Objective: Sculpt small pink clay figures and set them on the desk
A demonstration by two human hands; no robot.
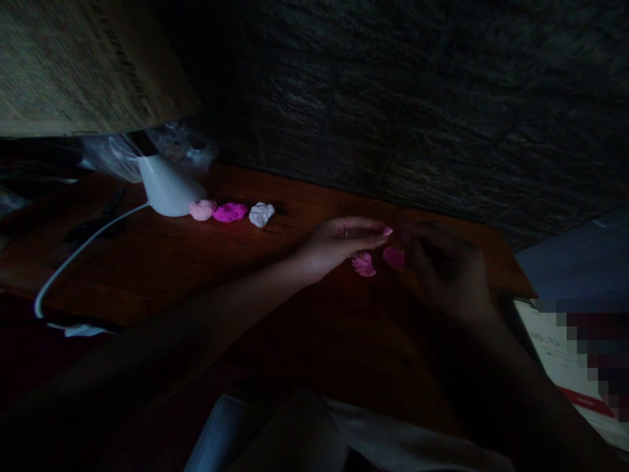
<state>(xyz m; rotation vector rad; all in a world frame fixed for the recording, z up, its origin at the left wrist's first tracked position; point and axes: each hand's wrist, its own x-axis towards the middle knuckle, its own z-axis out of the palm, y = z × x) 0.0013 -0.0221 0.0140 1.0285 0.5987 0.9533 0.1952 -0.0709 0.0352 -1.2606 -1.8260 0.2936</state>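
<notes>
Between thumb and fingertips, my left hand [337,241] pinches a small pink lump [388,231] that looks like modelling clay. My right hand [449,265] is close by on the right, in deep shadow; its fingers curl toward the left fingertips, and whether they hold anything is too dark to see. Beneath the hands on the wooden table lie a crinkled pink clay piece [363,264] and a smooth, flat pink clay disc [394,257]. Farther left sit a pale pink clay lump [202,210], a bright magenta clay lump [230,212] and a white clay lump [261,214].
A lamp with a white base [170,187] and a printed shade [93,65] stands at the left, its cord [73,259] trailing over the table [171,262]. Dark scissors [105,219] lie near it. A dark stone-like wall [393,111] borders the back. A printed box [565,354] is at right.
</notes>
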